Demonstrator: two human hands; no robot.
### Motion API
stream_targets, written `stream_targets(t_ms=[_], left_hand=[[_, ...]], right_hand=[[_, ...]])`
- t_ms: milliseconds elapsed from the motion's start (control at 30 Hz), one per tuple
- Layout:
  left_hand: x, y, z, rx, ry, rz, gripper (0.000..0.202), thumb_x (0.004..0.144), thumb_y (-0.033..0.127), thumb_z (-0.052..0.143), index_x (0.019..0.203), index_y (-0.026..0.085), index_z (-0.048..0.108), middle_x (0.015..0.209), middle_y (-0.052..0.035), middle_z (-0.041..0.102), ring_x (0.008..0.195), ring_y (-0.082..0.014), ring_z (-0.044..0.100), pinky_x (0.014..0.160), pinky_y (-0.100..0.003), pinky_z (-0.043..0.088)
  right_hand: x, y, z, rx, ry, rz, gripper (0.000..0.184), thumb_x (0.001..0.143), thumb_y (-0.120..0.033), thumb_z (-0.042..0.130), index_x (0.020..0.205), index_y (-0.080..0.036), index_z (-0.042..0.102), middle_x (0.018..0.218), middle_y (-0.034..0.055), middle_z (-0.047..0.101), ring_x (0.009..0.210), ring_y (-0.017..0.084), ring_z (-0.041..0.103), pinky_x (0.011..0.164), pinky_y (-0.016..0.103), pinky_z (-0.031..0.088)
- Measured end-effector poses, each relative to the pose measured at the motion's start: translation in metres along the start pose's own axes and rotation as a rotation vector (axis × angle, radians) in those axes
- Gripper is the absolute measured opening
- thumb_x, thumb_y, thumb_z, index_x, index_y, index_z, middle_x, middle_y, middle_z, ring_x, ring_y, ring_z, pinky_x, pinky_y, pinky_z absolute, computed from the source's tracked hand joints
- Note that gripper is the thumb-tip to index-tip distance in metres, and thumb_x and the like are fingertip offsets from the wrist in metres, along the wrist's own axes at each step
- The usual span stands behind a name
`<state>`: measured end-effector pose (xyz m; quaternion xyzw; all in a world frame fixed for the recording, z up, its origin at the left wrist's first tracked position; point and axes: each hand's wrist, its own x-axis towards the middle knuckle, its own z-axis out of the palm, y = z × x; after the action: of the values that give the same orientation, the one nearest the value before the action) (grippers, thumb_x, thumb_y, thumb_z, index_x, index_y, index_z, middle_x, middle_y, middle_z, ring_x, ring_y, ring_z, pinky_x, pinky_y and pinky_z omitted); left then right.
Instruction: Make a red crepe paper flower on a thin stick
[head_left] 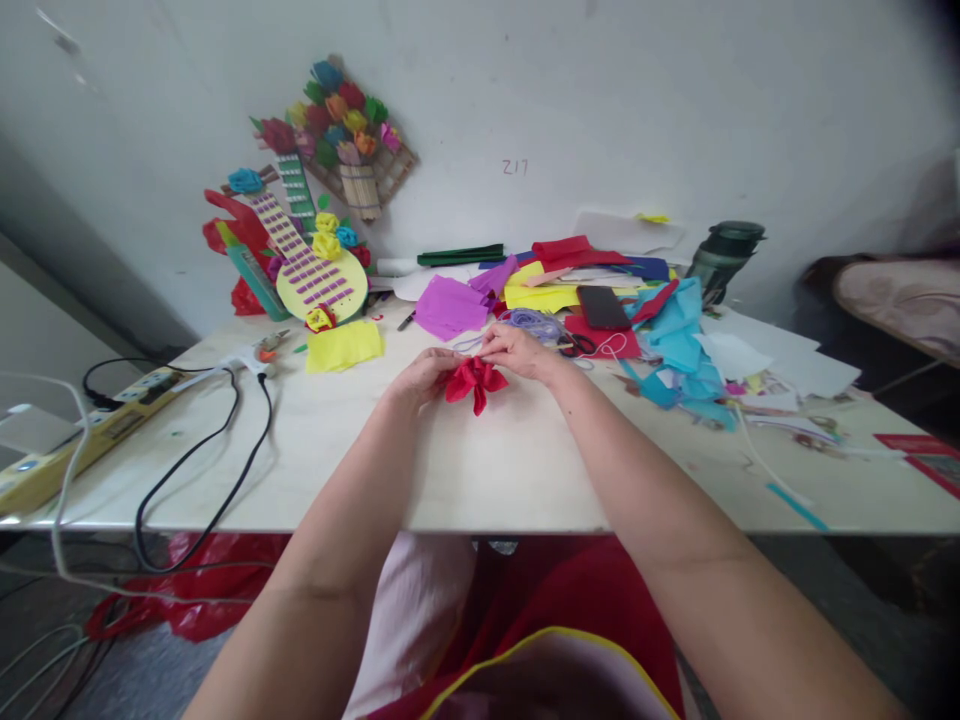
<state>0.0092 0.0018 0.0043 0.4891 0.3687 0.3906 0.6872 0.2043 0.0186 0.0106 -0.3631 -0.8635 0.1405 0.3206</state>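
Holding a red crepe-paper flower [474,383] between them, our left hand [424,375] and right hand [517,352] meet over the middle of the pale counter [487,470]. Each grip is narrow, with the fingertips pinched on the flower, the left at its left edge and the right at its top. We cannot tell whether the flower touches the counter.

Just behind the hands we note a purple crepe sheet [448,306], a coil of lilac string [534,323], scissors [577,345] and a dark phone [602,306]. A yellow sheet [345,346] lies to the left and blue crepe scraps [679,345] to the right. A paper guitar [311,265] leans against the wall. A power strip [97,425] and black cable [225,455] occupy the left end.
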Motion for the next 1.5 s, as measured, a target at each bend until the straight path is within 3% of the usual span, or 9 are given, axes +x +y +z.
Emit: stream_targets(t_ms=[533, 1000, 1333, 1500], left_hand=[[0.002, 0.001, 0.002, -0.075, 0.078, 0.037, 0.005, 0.057, 0.009, 0.062, 0.052, 0.008, 0.064, 0.054, -0.0053, 0.059, 0.050, -0.0113, 0.051, 0.052, -0.024, 0.040], [-0.002, 0.003, 0.000, -0.006, 0.011, 0.003, 0.003, 0.060, 0.010, 0.066, 0.060, 0.007, 0.066, 0.051, -0.0065, 0.060, 0.043, -0.0116, 0.052, 0.046, -0.023, 0.039], [0.003, -0.002, -0.012, 0.162, -0.020, 0.077, 0.014, 0.063, 0.021, 0.070, 0.067, 0.008, 0.066, 0.052, -0.0043, 0.059, 0.042, -0.0098, 0.049, 0.044, -0.021, 0.034], [-0.001, 0.000, -0.010, 0.240, -0.085, 0.118, 0.020, 0.064, 0.027, 0.073, 0.068, 0.008, 0.066, 0.055, -0.0042, 0.059, 0.045, -0.0088, 0.048, 0.046, -0.020, 0.033]], right_hand=[[0.000, -0.003, 0.004, 0.024, 0.096, 0.051, 0.008, 0.073, -0.018, 0.064, 0.075, -0.019, 0.072, 0.093, 0.0029, 0.062, 0.082, 0.013, 0.058, 0.074, 0.026, 0.042], [-0.001, 0.002, 0.011, 0.123, 0.115, 0.072, 0.012, 0.068, -0.010, 0.065, 0.074, -0.017, 0.073, 0.089, 0.0029, 0.060, 0.078, 0.011, 0.055, 0.074, 0.026, 0.044], [-0.003, -0.002, 0.000, 0.189, -0.033, 0.037, 0.017, 0.074, -0.014, 0.062, 0.083, -0.019, 0.076, 0.080, 0.0036, 0.066, 0.076, 0.012, 0.057, 0.077, 0.028, 0.046], [-0.008, 0.002, -0.005, 0.278, -0.241, 0.131, 0.023, 0.081, -0.024, 0.056, 0.096, -0.020, 0.073, 0.052, -0.0036, 0.059, 0.051, 0.008, 0.049, 0.057, 0.021, 0.042]])
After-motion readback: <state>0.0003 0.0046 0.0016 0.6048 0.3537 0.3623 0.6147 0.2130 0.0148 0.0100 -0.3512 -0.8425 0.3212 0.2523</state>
